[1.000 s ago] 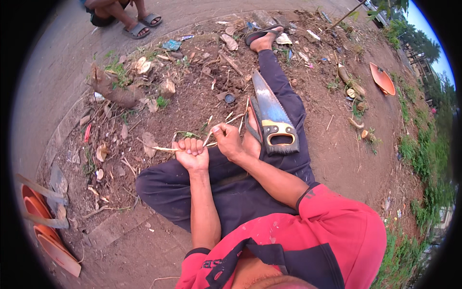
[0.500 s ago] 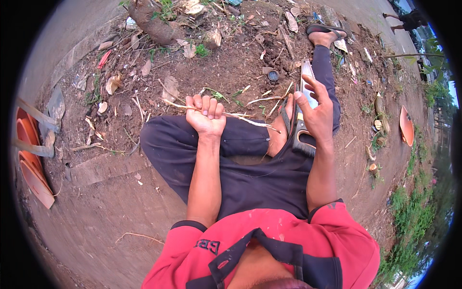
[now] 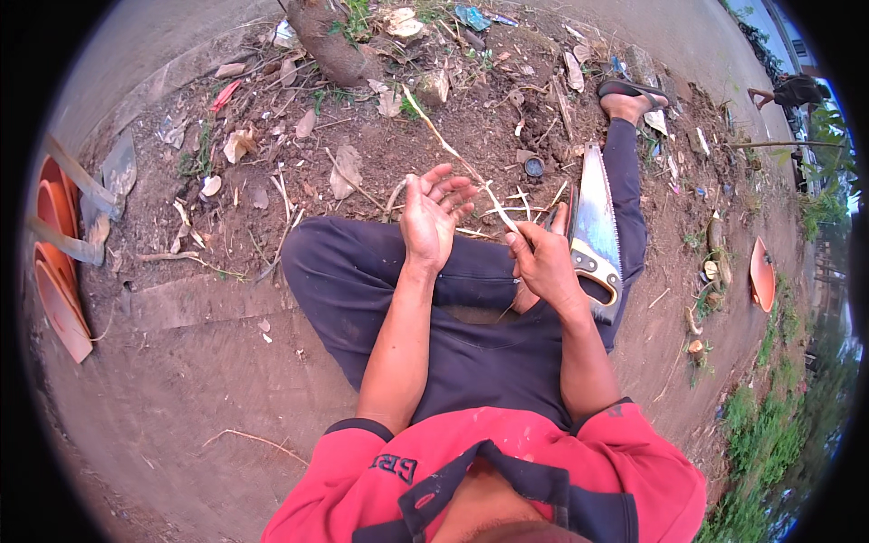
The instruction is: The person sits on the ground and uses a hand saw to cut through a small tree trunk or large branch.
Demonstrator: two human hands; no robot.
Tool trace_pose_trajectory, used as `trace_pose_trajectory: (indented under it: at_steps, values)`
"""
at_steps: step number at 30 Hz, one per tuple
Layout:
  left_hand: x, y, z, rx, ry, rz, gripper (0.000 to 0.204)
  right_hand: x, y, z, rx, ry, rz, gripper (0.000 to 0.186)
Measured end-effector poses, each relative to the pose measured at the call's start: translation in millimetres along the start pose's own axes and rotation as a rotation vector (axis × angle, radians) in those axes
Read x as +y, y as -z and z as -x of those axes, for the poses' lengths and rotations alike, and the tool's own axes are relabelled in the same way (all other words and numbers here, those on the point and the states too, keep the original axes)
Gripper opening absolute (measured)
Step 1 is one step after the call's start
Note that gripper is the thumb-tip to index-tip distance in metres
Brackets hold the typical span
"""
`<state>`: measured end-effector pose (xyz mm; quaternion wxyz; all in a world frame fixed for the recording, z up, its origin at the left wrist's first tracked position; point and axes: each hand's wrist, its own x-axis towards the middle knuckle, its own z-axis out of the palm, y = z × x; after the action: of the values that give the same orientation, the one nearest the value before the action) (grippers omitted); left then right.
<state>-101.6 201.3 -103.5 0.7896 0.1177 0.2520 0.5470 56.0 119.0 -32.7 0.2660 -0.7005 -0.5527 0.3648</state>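
A thin, pale, crooked stick (image 3: 445,145) slants up and away from my right hand (image 3: 545,262), whose closed fingers grip its near end. Its far tip reaches over the soil toward the tree trunk. To the left of the stick, my left hand (image 3: 434,217) is open, palm up, fingers apart, holding nothing. A handsaw (image 3: 595,210) with a bright toothed blade and a black-and-pale handle rests along my right leg, just beyond my right wrist. My bent left leg (image 3: 362,262) in dark trousers lies beneath my left hand.
A tree trunk (image 3: 335,45) stands at the far side amid leaves and litter. Orange curved pieces (image 3: 62,262) and tools with metal blades (image 3: 118,176) lie at the left. Another orange piece (image 3: 763,274) sits at the right, near cut branches (image 3: 715,235). A person (image 3: 801,90) is far right.
The stick, earlier in my left fist across my knee, is now in my right hand, pointing away. My left hand has opened. My right hand has moved left and nearer, uncovering the saw.
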Motion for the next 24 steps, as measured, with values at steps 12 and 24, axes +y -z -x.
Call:
trace_pose_trajectory:
  at_steps: [12,24]
  values:
    - [2.9,8.6,7.0,-0.007,-0.149,-0.327,0.027,-8.9,-17.5,2.9,0.188,0.330,0.290,0.020]
    - [9.9,9.1,9.6,0.058,-0.095,-0.610,0.020,16.1,30.2,-8.0,0.406,0.190,0.174,0.021]
